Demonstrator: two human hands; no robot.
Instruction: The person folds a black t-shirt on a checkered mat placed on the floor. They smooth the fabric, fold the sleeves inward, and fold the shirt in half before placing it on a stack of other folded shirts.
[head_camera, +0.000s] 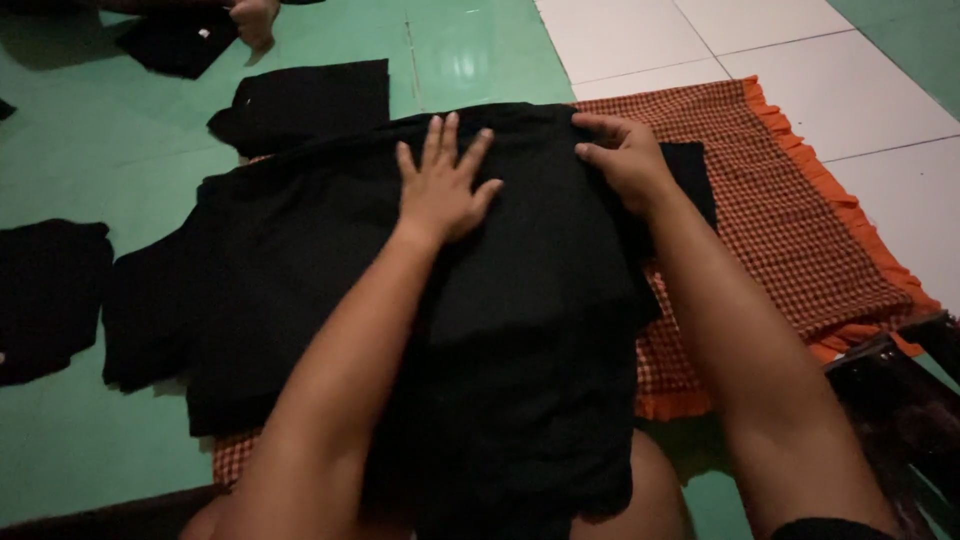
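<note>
You're pressing your left hand (440, 185) flat onto the black garment (350, 260), fingers spread wide and palm down near its far edge, holding nothing, just pinning the cloth in place. Your right hand (625, 155) is working the far right corner of that same garment, fingers curled and thumb tucked under, pinching a fold of the black fabric at its top edge. Both of your forearms are reaching out over the cloth from the bottom of the view.

The garment is lying spread across the middle of the scene, its near end draping toward your lap and its far end sitting on the orange checked mat (800, 230). That mat, with its ruffled orange border, is showing mostly to the right of the garment, with a small corner peeking out at the lower left too. It is lying on the floor, which is green tile (80, 140) on the left and white tile (840, 90) at the upper right.

Just beyond the garment, a folded black cloth (305, 100) is resting on the green tile. Another black piece (45, 295) is lying well apart at the far left edge. Up in the top left corner, another person's hand (255, 20) is touching a separate black piece (180, 40).
</note>
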